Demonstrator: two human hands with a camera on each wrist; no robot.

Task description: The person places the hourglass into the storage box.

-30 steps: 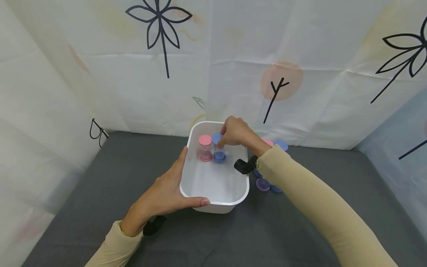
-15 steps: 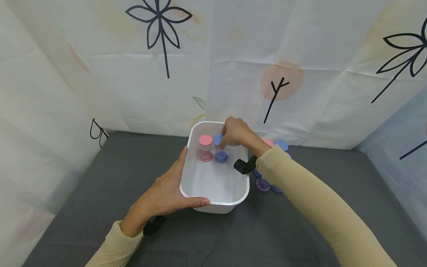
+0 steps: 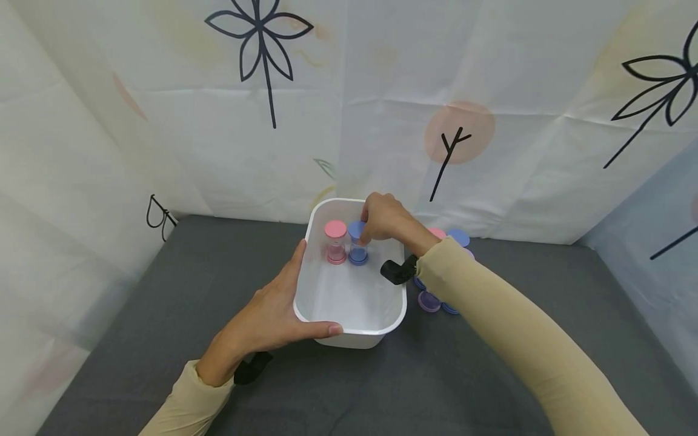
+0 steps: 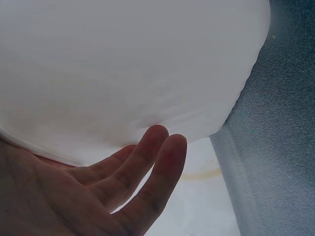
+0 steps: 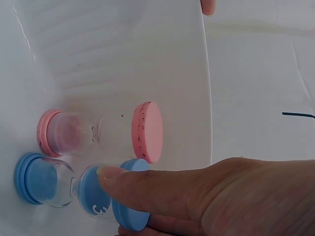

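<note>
Fingers [image 5: 147, 189] of the right hand [image 3: 387, 218] pinch the blue sand timer [image 5: 92, 191] near its top cap, inside the white plastic bin [image 3: 354, 297].
The thumb lies across the upper bulb and cap with the other fingers behind, probably because that end is easiest to reach from above; the timer stands upright below them. Just left of them is the upright pink sand timer [image 3: 336, 243], leaving little sideways room. The left hand [image 3: 272, 312] likely steadies the bin: its fingers, slightly apart, rest against the outer wall, thumb along the near rim. The far wall rises close beyond the pinching fingers; bare bin floor gives room on their near side. To their right, past the rim, more sand timers [image 3: 429, 301] sit partly hidden by the sleeve [image 3: 496, 315].
</note>
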